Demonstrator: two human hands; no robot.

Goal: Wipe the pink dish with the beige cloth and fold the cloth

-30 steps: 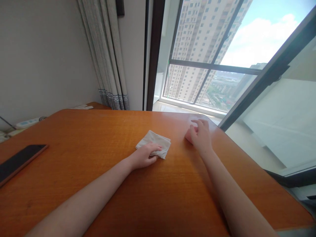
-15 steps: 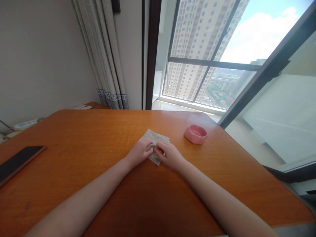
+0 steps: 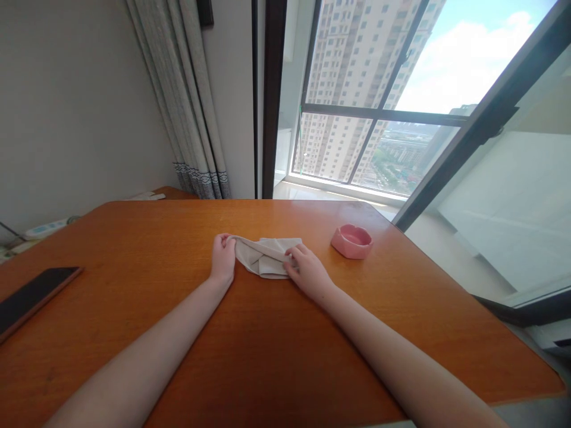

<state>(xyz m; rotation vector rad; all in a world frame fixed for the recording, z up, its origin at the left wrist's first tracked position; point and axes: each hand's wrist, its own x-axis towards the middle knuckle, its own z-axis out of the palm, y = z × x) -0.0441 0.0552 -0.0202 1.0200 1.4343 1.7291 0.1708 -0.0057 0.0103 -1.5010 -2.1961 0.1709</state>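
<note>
A light grey cloth [image 3: 267, 261], partly folded over itself, lies on the wooden table between my hands. My left hand [image 3: 223, 257] is closed on its left corner, drawing that end out in a narrow strip. At the cloth's right end, the curled fingers and thumb of my right hand [image 3: 308, 270] grip the fabric; what lies under the fingertips is hidden. A pink ashtray-like dish [image 3: 352, 242] with a scalloped rim stands to the right of my right hand, apart from it.
The brown table [image 3: 267, 356] has angled far corners. A dark phone-like slab [image 3: 38, 294] lies at its left edge. Beyond the table are a grey curtain [image 3: 191, 119], a large framed window [image 3: 348, 142] and a white power strip [image 3: 47, 227].
My left hand has moved left and slightly away from me, pulling the cloth's corner with it. The hands are now apart, and the cloth spreads wider between them.
</note>
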